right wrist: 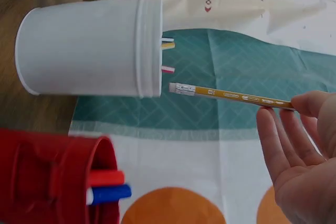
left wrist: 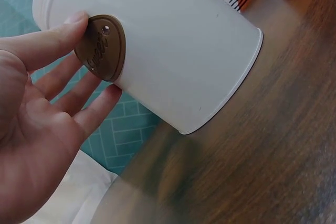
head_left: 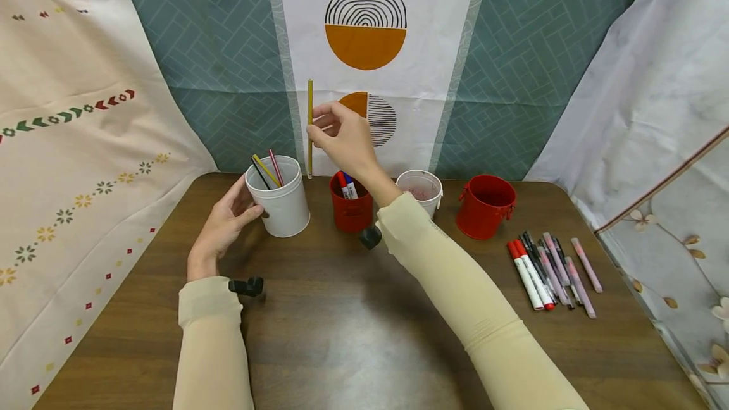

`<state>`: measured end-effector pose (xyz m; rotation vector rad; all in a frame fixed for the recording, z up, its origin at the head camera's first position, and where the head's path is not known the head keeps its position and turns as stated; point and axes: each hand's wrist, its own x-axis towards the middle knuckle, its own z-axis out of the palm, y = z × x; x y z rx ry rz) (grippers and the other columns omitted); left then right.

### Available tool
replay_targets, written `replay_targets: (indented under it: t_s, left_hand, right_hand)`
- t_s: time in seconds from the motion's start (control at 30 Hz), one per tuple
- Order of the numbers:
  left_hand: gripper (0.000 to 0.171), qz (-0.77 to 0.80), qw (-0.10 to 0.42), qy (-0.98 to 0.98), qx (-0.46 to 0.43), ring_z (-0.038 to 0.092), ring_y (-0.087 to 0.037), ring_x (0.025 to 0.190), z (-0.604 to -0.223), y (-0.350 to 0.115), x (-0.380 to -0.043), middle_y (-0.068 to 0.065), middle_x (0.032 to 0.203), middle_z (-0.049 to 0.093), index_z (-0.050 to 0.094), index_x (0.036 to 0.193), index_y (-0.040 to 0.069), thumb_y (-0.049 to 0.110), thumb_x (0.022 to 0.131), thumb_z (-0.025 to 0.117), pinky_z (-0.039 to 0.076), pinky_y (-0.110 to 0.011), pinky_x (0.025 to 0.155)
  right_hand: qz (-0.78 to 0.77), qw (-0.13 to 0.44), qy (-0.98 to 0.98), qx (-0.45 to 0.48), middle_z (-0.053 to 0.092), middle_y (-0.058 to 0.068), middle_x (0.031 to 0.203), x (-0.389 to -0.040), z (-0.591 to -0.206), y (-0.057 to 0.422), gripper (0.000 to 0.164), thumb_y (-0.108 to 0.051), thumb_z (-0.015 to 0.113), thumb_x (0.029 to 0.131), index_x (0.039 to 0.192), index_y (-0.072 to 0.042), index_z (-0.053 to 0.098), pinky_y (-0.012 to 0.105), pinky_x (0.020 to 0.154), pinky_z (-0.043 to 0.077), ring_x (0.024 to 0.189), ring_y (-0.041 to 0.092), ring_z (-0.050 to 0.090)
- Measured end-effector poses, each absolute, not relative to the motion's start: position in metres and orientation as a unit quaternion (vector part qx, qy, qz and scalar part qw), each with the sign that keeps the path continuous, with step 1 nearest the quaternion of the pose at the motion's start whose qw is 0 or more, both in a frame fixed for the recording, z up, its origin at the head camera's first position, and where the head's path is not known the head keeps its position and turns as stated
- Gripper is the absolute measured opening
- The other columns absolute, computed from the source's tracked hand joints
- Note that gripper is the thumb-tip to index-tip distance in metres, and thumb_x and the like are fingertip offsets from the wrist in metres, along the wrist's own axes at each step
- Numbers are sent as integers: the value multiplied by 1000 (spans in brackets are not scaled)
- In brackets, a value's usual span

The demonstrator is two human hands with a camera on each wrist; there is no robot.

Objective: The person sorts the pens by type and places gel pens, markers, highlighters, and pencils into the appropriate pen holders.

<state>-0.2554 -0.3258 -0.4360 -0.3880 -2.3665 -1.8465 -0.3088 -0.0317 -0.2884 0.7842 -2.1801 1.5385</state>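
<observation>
My right hand [head_left: 344, 138] pinches a yellow pencil [right wrist: 236, 96] between thumb and fingertips. The pencil stands upright, its eraser end pointing down, just right of the tall white bucket's rim. That white bucket [head_left: 285, 211] rests on the table at the back left, with several pencils [head_left: 267, 171] leaning inside it. My left hand [head_left: 224, 223] holds the bucket's left side, thumb at the brown oval label [left wrist: 101, 48] and fingers behind the wall. Right of it stands a red bucket [head_left: 352, 214] with a red and a blue marker [right wrist: 110, 193] in it.
A smaller white bucket [head_left: 437, 192], partly behind my right forearm, and another red bucket [head_left: 484, 223] stand farther right. On the right of the wooden table [head_left: 319, 334] lie red-capped white markers [head_left: 526, 274] and several pink and black pens [head_left: 560, 271]. Fabric hangs behind.
</observation>
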Motion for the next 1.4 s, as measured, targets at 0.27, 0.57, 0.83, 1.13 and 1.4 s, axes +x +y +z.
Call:
replay_targets:
  t_s: [0.27,0.57,0.83,1.13,1.4]
  left_hand:
    - [84,-611,57,-779,-129,32,-37,157,-435,-326,-256,-21,171,31,23,171,20,1,102,68,41,-22,117]
    - [84,-614,54,-776,-136,31,-35,158,-438,-326,-257,-19,171,31,23,171,22,0,103,67,37,-34,124]
    - [84,-617,51,-774,-135,29,-33,159,-437,-327,-257,-16,173,29,23,171,24,0,103,67,29,-50,127]
    - [84,-622,48,-770,-136,27,-36,160,-438,-326,-257,-16,173,29,23,171,22,-1,103,66,28,-50,127]
    - [86,-623,47,-769,-135,26,-35,160,-437,-328,-257,-15,174,28,22,171,23,-2,102,66,29,-47,127]
  right_hand:
    - [550,170,-769,279,79,6,104,-313,-282,-61,22,-15,75,99,120,-8,72,22,78,60,85,14,76]
    - [510,131,-795,300,78,9,109,-318,-304,-81,24,-15,75,101,123,-6,70,19,85,58,94,20,75]
    - [478,102,-818,303,79,8,107,-321,-327,-90,22,-16,75,100,120,-6,71,19,84,58,95,21,75]
    - [466,91,-829,296,79,7,106,-321,-340,-91,21,-17,76,100,118,-6,73,20,84,58,93,19,74]
    - [429,89,-842,315,79,6,109,-319,-331,-70,23,-18,73,102,123,-10,73,22,84,60,95,19,76]
